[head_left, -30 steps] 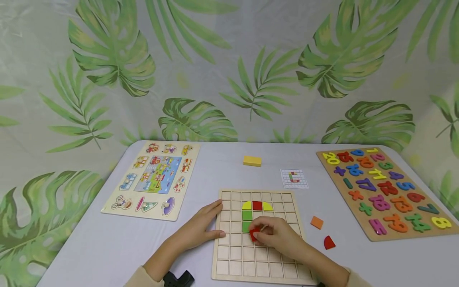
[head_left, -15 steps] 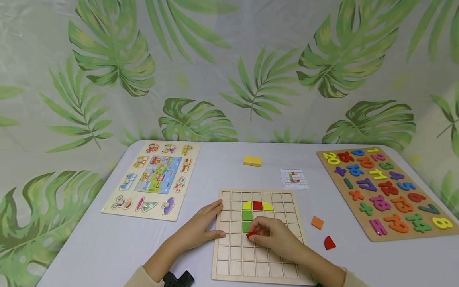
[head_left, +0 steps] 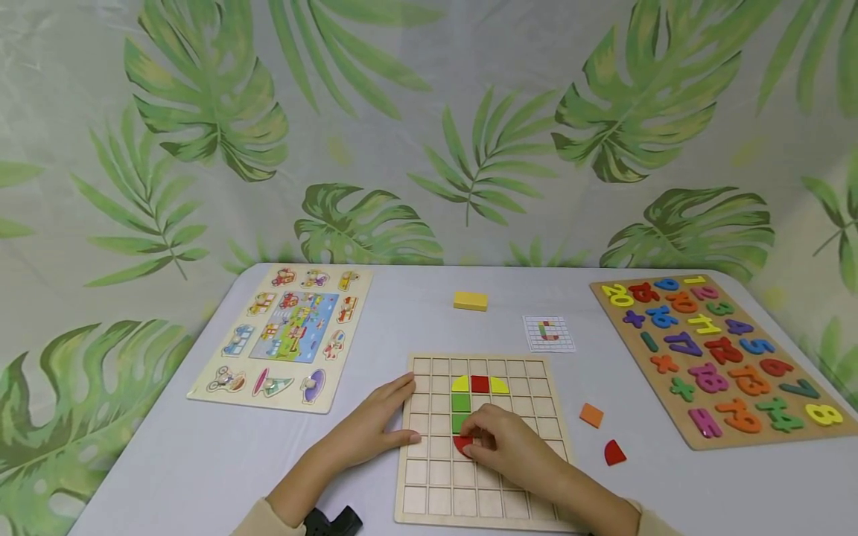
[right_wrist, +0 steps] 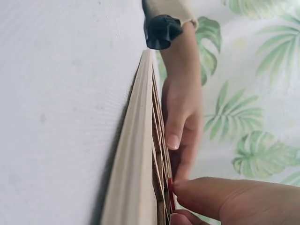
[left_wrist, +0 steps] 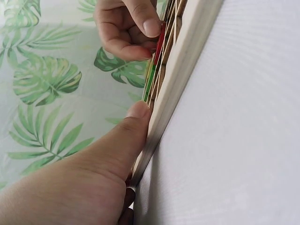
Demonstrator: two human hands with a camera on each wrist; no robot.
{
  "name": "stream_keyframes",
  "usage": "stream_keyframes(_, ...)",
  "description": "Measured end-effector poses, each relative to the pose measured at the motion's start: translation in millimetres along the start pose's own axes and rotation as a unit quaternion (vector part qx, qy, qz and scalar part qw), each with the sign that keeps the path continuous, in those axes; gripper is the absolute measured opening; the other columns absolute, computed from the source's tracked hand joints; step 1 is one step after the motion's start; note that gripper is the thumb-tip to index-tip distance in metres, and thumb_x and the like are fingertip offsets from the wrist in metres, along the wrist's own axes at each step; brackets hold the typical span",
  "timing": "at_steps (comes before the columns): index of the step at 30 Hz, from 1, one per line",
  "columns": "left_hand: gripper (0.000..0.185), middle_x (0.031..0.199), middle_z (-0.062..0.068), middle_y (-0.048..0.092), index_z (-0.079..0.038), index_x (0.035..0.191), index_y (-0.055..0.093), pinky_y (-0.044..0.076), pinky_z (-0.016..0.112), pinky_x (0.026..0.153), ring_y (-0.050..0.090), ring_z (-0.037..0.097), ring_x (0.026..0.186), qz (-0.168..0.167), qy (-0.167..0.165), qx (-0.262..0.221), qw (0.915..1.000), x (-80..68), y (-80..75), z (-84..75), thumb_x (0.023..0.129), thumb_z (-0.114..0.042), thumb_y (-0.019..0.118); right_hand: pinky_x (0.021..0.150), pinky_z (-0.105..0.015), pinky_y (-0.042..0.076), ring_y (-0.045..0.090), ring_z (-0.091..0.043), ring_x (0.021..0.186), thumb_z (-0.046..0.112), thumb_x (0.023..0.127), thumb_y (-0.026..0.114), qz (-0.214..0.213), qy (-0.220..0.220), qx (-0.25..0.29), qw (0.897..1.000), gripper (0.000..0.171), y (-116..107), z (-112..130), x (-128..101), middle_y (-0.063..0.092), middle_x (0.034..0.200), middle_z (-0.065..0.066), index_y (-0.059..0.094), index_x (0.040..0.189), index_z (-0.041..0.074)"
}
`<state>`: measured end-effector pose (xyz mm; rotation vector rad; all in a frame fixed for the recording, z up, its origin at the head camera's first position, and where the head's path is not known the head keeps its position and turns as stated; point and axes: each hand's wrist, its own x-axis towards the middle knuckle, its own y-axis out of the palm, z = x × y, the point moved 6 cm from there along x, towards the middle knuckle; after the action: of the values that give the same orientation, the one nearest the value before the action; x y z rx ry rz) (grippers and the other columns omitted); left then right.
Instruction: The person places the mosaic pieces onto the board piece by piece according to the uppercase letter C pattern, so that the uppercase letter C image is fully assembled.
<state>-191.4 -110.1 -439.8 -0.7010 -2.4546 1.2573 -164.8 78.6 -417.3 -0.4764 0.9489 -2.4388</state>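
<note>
On the wooden grid board (head_left: 429, 484), just below the two green squares (head_left: 460, 412), my right hand (head_left: 512, 445) is pinching a red quarter-round piece (head_left: 462, 444) and pressing it into a cell. To seat it well, I am thinking the straight edges should line up with the cell walls before I push, and the curve should be turned to suit the pattern card (head_left: 549, 333) lying beyond the board. From the wrist views the red edge seems to be sitting almost flush, though the angle is too steep for me to be sure.

My left hand (head_left: 375, 424) is lying with straight fingers against the board's left rim, thumb on the frame, holding nothing and bracing the board so it is not sliding on the desk (head_left: 201, 461).

Above the green squares, a red square (head_left: 480, 384) is sitting between two yellow quarter-rounds (head_left: 461, 384). To the right of the board an orange square (head_left: 591, 415) and another red quarter-round (head_left: 614, 452) are waiting loose. A yellow block (head_left: 470, 301) is lying farther back. A vehicle puzzle (head_left: 288, 335) and a number puzzle (head_left: 717, 357) are flanking the work, well apart. Nothing is blocking the cell; only my own fingers are hiding it.
</note>
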Motion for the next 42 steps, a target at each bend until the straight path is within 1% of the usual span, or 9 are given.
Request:
stream_keyframes(8,0.082,0.148,0.002,0.019,-0.005,0.141,0.029,0.022,0.038,0.105,0.018,0.021,0.132,-0.005,0.002,-0.003,1.0,0.0,0.7,0.3,0.08,-0.052,0.059,0.055,-0.017,0.04,0.044,-0.004,0.065,0.02,0.078,0.071,0.016,-0.004,-0.034,0.999,0.015,-0.2,3.0,-0.8,0.048,0.075,0.01,0.063,0.089,0.016)
stream_keyframes(13,0.082,0.148,0.001,0.019,-0.005,0.14,0.029,0.022,0.039,0.105,0.018,0.021,0.132,-0.005,0.001,-0.004,1.0,0.3,0.7,0.4,0.079,-0.052,0.059,0.058,-0.018,0.042,0.047,-0.006,0.069,0.024,0.078,0.071,0.025,0.013,-0.027,0.999,0.021,-4.7,3.6,-2.5,0.05,0.08,0.009,0.062,0.095,0.016)
stream_keyframes(16,0.083,0.148,0.001,0.019,-0.005,0.141,0.029,0.022,0.039,0.105,0.018,0.021,0.132,-0.005,0.0,-0.004,1.0,0.5,0.5,0.1,0.079,-0.052,0.059,0.067,-0.022,0.046,0.051,-0.01,0.079,0.026,0.08,0.069,0.022,0.021,0.001,1.0,0.029,-15.8,4.4,-6.3,0.054,0.092,0.007,0.059,0.104,0.014)
stream_keyframes(19,0.082,0.148,0.001,0.019,-0.005,0.141,0.029,0.022,0.039,0.105,0.018,0.021,0.132,-0.004,0.0,-0.004,1.0,0.5,0.6,-0.3,0.08,-0.051,0.059,0.075,-0.03,0.048,0.053,-0.015,0.089,0.029,0.081,0.067,-0.001,0.013,0.01,1.0,0.036,-34.5,4.4,-13.2,0.056,0.104,0.004,0.057,0.111,0.013)
stream_keyframes(22,0.082,0.148,0.001,0.019,-0.005,0.141,0.029,0.022,0.039,0.105,0.018,0.021,0.132,-0.003,0.001,-0.002,1.0,0.4,0.8,-0.6,0.08,-0.051,0.059,0.079,-0.037,0.048,0.054,-0.017,0.097,0.029,0.08,0.068,-0.042,0.011,-0.015,0.999,0.04,-56.4,-0.3,-25.2,0.055,0.113,0.005,0.056,0.116,0.014)
stream_keyframes(28,0.082,0.148,0.001,0.019,-0.005,0.141,0.028,0.022,0.039,0.105,0.018,0.021,0.132,-0.002,-0.001,0.0,1.0,-0.1,0.8,0.4,0.08,-0.052,0.058,0.081,-0.045,0.046,0.051,-0.019,0.104,0.025,0.078,0.071,-0.107,0.059,-0.07,0.99,0.043,-93.4,-28.7,-52.9,0.054,0.116,0.004,0.056,0.118,0.015)
stream_keyframes(33,0.082,0.148,0.001,0.019,-0.005,0.141,0.029,0.022,0.039,0.104,0.018,0.021,0.132,-0.003,0.0,-0.002,1.0,0.1,0.5,0.0,0.08,-0.052,0.058,0.078,-0.038,0.048,0.053,-0.017,0.097,0.025,0.077,0.072,-0.135,0.088,-0.118,0.98,0.042,-107.3,-55.5,-70.5,0.057,0.11,0.003,0.058,0.114,0.01)
stream_keyframes(38,0.082,0.148,0.0,0.018,-0.006,0.141,0.028,0.022,0.039,0.105,0.018,0.021,0.132,-0.002,0.001,-0.001,1.0,0.1,0.7,0.4,0.08,-0.052,0.058,0.074,-0.028,0.048,0.054,-0.016,0.091,0.023,0.077,0.072,-0.129,0.11,-0.118,0.978,0.04,-109.1,-80.7,-78.8,0.058,0.105,0.0,0.058,0.111,0.008)
stream_keyframes(42,0.082,0.148,0.0,0.018,-0.006,0.141,0.028,0.022,0.039,0.105,0.018,0.021,0.132,-0.002,0.0,-0.004,1.0,-0.1,0.5,0.0,0.08,-0.051,0.058,0.077,-0.025,0.047,0.053,-0.016,0.095,0.021,0.077,0.072,-0.101,0.138,-0.113,0.979,0.036,-106.4,-95.4,-81.2,0.058,0.104,0.003,0.059,0.11,0.011)
